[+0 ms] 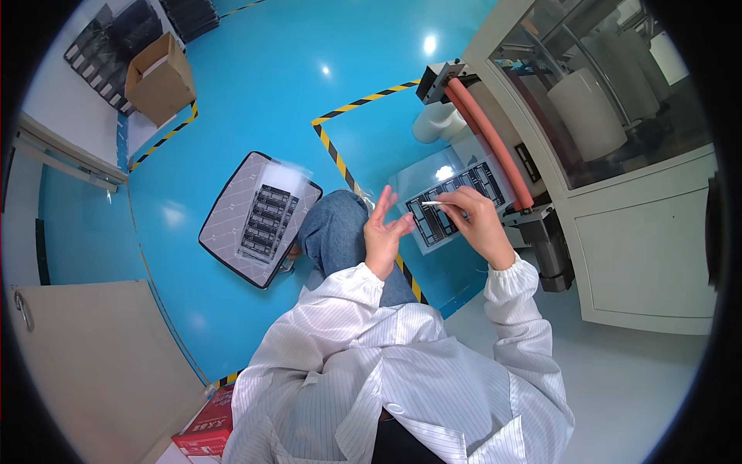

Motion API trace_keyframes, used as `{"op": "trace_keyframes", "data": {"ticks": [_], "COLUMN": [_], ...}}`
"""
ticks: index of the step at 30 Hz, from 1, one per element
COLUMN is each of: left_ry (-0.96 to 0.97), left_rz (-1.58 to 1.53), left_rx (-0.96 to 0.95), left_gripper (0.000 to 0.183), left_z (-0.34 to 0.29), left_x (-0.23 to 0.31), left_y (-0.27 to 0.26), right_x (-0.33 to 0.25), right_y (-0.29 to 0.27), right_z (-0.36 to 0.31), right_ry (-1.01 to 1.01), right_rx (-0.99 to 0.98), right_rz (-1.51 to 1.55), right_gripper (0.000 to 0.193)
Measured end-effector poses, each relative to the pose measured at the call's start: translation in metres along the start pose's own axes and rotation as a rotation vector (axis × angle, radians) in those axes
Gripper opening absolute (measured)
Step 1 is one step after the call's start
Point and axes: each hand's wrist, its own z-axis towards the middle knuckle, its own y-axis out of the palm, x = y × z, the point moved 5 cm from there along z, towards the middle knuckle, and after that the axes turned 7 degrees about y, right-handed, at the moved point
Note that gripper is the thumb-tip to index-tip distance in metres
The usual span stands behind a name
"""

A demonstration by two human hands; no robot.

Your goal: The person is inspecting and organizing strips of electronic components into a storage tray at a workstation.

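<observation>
My right hand (pixel 473 218) pinches a thin, pale, pointed tool (pixel 432 203), whose exact kind is too small to tell. The tool points left over a clear film sheet (pixel 427 238) printed with black rectangular panels. My left hand (pixel 382 238) is held up near the sheet's left edge, fingers spread, holding nothing. Whether it touches the film cannot be made out. To the left of my knee, several similar printed sheets (pixel 267 219) lie on a grey patterned cushioned seat (pixel 230 203) with a dark rim.
At right stands a large pale machine (pixel 641 255) with a window and orange-red rollers (pixel 495 143) beside the film. Yellow-black tape (pixel 334 151) marks the blue floor. A cardboard box (pixel 161 81) is at upper left, a red box (pixel 207 429) at lower left, near a pale door (pixel 93 363).
</observation>
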Motion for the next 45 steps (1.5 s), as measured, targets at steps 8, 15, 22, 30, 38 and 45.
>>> {"op": "trace_keyframes", "data": {"ticks": [8,15,22,30,38,45], "left_ry": [0.256,0.261,0.23,0.131,-0.154,-0.256], "left_rz": [0.28,0.298,0.315,0.258,0.217,0.178], "left_rx": [-0.098,-0.075,-0.08,-0.053,-0.041,-0.046], "left_gripper": [0.072,0.073,0.076,0.073,0.061,0.055], "left_z": [-0.005,-0.013,-0.017,-0.02,-0.025,-0.028], "left_x": [0.022,0.029,0.031,0.031,0.036,0.042], "left_y": [-0.009,-0.022,-0.032,-0.054,-0.069,-0.084], "right_x": [-0.02,-0.032,-0.027,0.011,0.057,0.071], "right_y": [0.027,0.054,0.06,0.014,-0.033,-0.059], "right_z": [0.014,0.008,0.008,0.015,0.017,0.014], "right_ry": [-0.32,-0.479,-0.446,-0.394,-0.294,-0.126], "right_rx": [0.073,0.077,0.067,0.147,0.3,0.433], "right_rz": [-0.216,-0.399,-0.396,-0.629,-0.761,-0.75], "right_gripper": [0.019,0.025,0.027,0.029,0.03,0.026]}}
